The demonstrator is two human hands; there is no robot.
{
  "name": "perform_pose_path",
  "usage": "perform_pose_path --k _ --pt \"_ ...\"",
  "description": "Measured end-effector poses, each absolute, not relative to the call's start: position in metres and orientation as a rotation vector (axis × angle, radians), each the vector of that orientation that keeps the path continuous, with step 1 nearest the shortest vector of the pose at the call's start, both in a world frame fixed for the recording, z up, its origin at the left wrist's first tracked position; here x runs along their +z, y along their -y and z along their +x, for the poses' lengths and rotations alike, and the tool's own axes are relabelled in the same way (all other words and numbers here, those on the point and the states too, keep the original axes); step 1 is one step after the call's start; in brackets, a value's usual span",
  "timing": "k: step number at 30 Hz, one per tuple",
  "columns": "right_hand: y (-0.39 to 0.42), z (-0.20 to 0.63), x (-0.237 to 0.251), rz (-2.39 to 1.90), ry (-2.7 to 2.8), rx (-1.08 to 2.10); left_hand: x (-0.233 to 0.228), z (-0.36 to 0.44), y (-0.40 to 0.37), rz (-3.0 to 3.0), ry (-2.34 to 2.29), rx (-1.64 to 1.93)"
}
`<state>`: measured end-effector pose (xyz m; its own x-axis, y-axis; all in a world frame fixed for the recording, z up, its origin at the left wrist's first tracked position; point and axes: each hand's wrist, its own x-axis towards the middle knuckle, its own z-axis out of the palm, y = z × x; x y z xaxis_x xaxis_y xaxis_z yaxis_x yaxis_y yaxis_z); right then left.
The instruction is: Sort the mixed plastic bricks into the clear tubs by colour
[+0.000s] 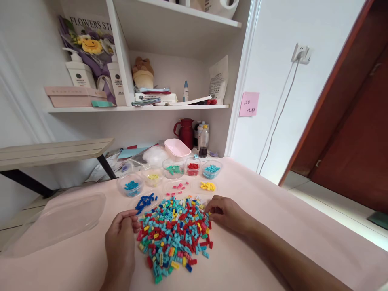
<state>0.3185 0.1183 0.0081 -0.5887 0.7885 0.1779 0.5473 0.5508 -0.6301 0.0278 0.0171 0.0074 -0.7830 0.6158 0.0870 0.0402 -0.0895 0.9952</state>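
A large mixed pile of small plastic building bricks [177, 232] lies on the pink tabletop, in red, light blue, yellow, green and dark blue. At the pile's left edge is my left hand [123, 234], its fingers pinched together beside the dark blue bricks [146, 203]; whatever is between the fingertips is hidden. My right hand [226, 212] rests at the pile's upper right edge, fingers curled down to the bricks. I cannot make out what its fingertips hold. Just beyond the pile are pink bricks [178, 186] and yellow bricks [207, 186] in shallow see-through lids.
Behind these, see-through tubs hold blue bricks [131, 186], pale yellow bricks [153, 177], green bricks [174, 169], red bricks [193, 166] and light blue bricks [212, 169]. A large see-through lid [72, 214] lies left. A pink basin [177, 148], red jug [186, 133] and bottle [204, 143] stand behind.
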Motion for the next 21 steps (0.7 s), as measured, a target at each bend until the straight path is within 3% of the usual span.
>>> perform_pose_path --k 21 --pt "-0.118 0.328 0.027 -1.025 1.666 1.347 0.006 0.026 -0.019 0.696 -1.793 1.907"
